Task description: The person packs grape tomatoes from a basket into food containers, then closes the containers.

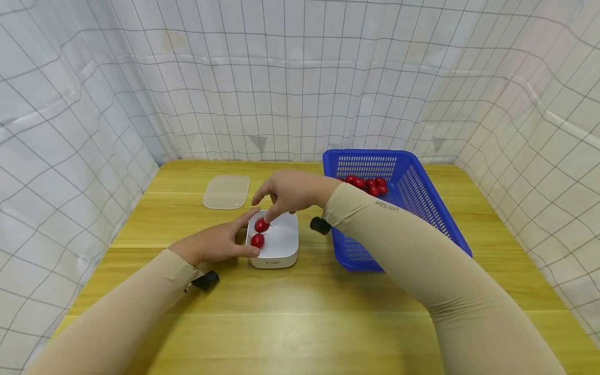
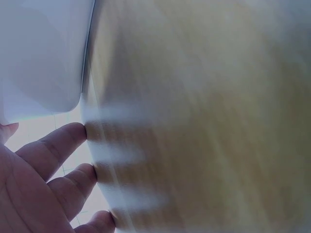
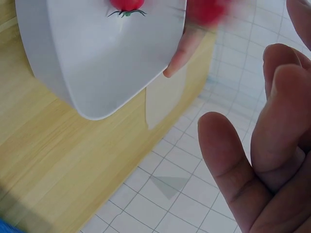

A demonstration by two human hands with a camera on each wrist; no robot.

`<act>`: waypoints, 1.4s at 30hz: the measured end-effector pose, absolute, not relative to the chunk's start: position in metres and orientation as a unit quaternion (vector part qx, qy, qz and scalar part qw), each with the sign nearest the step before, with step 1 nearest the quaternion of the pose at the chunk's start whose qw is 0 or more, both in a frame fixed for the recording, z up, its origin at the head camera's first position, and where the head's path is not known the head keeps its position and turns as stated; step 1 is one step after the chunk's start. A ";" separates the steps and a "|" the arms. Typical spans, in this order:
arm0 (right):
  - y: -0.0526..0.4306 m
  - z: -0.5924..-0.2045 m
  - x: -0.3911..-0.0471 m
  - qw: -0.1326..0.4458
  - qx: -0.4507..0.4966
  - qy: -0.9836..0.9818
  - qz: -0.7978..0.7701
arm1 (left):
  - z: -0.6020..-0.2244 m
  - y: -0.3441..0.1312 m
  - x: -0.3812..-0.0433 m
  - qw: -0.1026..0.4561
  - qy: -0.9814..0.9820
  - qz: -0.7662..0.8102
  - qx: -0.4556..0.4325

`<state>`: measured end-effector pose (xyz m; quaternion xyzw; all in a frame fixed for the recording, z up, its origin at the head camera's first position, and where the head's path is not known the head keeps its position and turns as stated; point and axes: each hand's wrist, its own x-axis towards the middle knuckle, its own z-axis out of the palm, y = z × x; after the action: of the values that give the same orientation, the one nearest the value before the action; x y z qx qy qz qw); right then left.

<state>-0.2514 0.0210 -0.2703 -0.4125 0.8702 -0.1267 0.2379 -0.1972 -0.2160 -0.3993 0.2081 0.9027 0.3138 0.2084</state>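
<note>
A white square container [image 1: 283,237] sits on the table with two red cherry tomatoes at its left side: the near tomato [image 1: 258,241] rests inside, and the far tomato [image 1: 261,225] lies just behind it. My left hand [image 1: 217,240] holds the container's left side, thumb at the near corner and index finger at the far one; its other fingers [image 2: 53,148] extend beside the container. Over the container's far edge, my right hand [image 1: 292,191] has thumb and index finger apart, the thumb tip at the far tomato. One tomato [image 3: 209,10] appears blurred in the right wrist view.
To the right stands a blue perforated basket [image 1: 424,195] with several red tomatoes [image 1: 370,185] at its far left. A translucent lid [image 1: 227,191] lies behind the container to the left. Grid-patterned curtains [image 1: 290,78] surround the wooden table [image 1: 281,333].
</note>
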 end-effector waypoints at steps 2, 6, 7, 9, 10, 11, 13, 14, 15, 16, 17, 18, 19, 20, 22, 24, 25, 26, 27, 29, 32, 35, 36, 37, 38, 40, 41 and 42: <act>0.022 -0.270 -0.252 0.238 -0.414 0.869 -0.130 | -0.399 -0.216 -0.197 0.209 0.903 0.313 0.209; 0.027 -0.269 -0.254 0.230 -0.417 0.869 -0.137 | -0.399 -0.216 -0.197 0.205 0.903 0.315 0.209; 0.029 -0.269 -0.254 0.226 -0.416 0.870 -0.139 | -0.400 -0.216 -0.197 0.204 0.903 0.314 0.208; 0.034 -0.269 -0.257 0.220 -0.411 0.872 -0.149 | -0.399 -0.215 -0.197 0.202 0.904 0.312 0.208; 0.037 -0.269 -0.258 0.218 -0.407 0.873 -0.156 | -0.399 -0.215 -0.197 0.201 0.905 0.312 0.210; 0.040 -0.270 -0.259 0.214 -0.401 0.876 -0.160 | -0.399 -0.215 -0.197 0.201 0.904 0.312 0.211; 0.048 -0.270 -0.263 0.204 -0.383 0.885 -0.170 | -0.399 -0.215 -0.197 0.199 0.904 0.312 0.213; 0.052 -0.270 -0.265 0.199 -0.371 0.889 -0.179 | -0.400 -0.215 -0.197 0.199 0.904 0.311 0.214; 0.057 -0.271 -0.267 0.193 -0.359 0.894 -0.186 | -0.400 -0.215 -0.197 0.198 0.904 0.310 0.215; 0.062 -0.271 -0.269 0.184 -0.346 0.899 -0.193 | -0.400 -0.216 -0.197 0.198 0.905 0.310 0.215; 0.067 -0.271 -0.272 0.175 -0.334 0.904 -0.201 | -0.400 -0.216 -0.197 0.198 0.905 0.310 0.214; 0.073 -0.271 -0.275 0.165 -0.322 0.908 -0.210 | -0.400 -0.216 -0.197 0.198 0.905 0.310 0.214; 0.079 -0.270 -0.278 0.155 -0.311 0.911 -0.220 | -0.401 -0.216 -0.197 0.198 0.905 0.310 0.214; 0.085 -0.270 -0.281 0.145 -0.298 0.914 -0.231 | -0.401 -0.216 -0.197 0.198 0.905 0.310 0.213; 0.097 -0.270 -0.288 0.124 -0.277 0.920 -0.248 | -0.401 -0.216 -0.197 0.197 0.905 0.310 0.214; 0.111 -0.272 -0.294 0.103 -0.255 0.924 -0.265 | -0.401 -0.216 -0.197 0.195 0.906 0.309 0.215; 0.118 -0.273 -0.298 0.094 -0.246 0.925 -0.273 | -0.401 -0.216 -0.197 0.194 0.906 0.307 0.216; 0.125 -0.275 -0.301 0.086 -0.236 0.927 -0.279 | -0.402 -0.216 -0.197 0.193 0.907 0.306 0.217; 0.131 -0.277 -0.304 0.079 -0.228 0.928 -0.283 | -0.402 -0.216 -0.197 0.192 0.907 0.304 0.218; 0.144 -0.281 -0.309 0.069 -0.212 0.930 -0.291 | -0.402 -0.216 -0.197 0.191 0.908 0.302 0.219; 0.160 -0.287 -0.315 0.065 -0.192 0.935 -0.291 | -0.402 -0.217 -0.198 0.192 0.908 0.301 0.220; 0.172 -0.293 -0.320 0.065 -0.180 0.940 -0.282 | -0.403 -0.217 -0.199 0.193 0.907 0.303 0.221; 0.176 -0.295 -0.321 0.065 -0.178 0.942 -0.276 | -0.404 -0.217 -0.199 0.193 0.907 0.303 0.221; 0.179 -0.297 -0.323 0.065 -0.176 0.944 -0.272 | -0.404 -0.217 -0.199 0.193 0.907 0.303 0.221; 0.182 -0.299 -0.325 0.065 -0.177 0.945 -0.268 | -0.404 -0.217 -0.199 0.193 0.906 0.304 0.221; 0.189 -0.304 -0.327 0.065 -0.171 0.948 -0.259 | -0.403 -0.217 -0.199 0.193 0.907 0.304 0.220; 0.192 -0.306 -0.328 0.065 -0.169 0.950 -0.253 | -0.403 -0.216 -0.199 0.193 0.906 0.306 0.218; 0.195 -0.308 -0.330 0.066 -0.166 0.952 -0.249 | -0.403 -0.216 -0.199 0.194 0.906 0.307 0.216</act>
<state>-0.3296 0.1950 -0.3081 -0.1659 0.9520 -0.2487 0.0662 -0.1990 -0.2164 -0.4027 0.2163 0.9061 0.3075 0.1942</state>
